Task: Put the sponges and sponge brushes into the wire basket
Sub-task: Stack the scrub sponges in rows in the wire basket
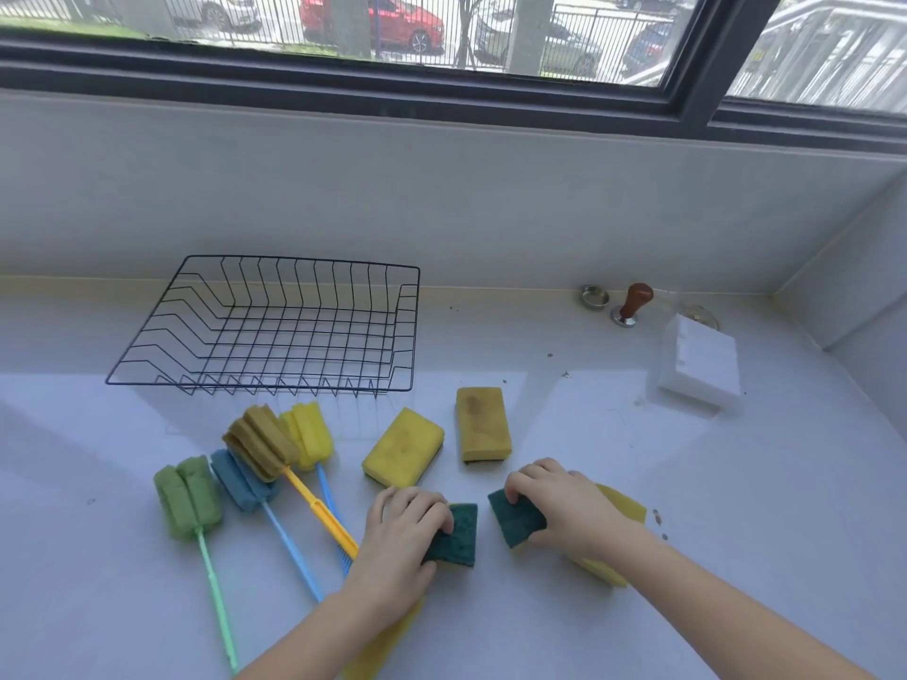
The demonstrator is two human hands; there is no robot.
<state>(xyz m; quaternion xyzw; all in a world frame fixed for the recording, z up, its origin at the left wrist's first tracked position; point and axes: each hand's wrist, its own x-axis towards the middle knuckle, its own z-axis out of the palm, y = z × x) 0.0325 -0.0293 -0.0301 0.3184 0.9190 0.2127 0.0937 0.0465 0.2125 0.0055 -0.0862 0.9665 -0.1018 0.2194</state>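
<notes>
Each hand, left (400,525) and right (564,507), grips a green-topped yellow sponge (456,534); lift both clear over the empty black wire basket's (343,267) rim.

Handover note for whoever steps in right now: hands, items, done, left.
Left hand: gripping a green-topped sponge on the counter.
Right hand: gripping a second green-topped sponge.
Wire basket: empty, at the back.
Two yellow sponges and four sponge brushes lie in front of it.
Done: nothing in yet.
Left: everything.
</notes>
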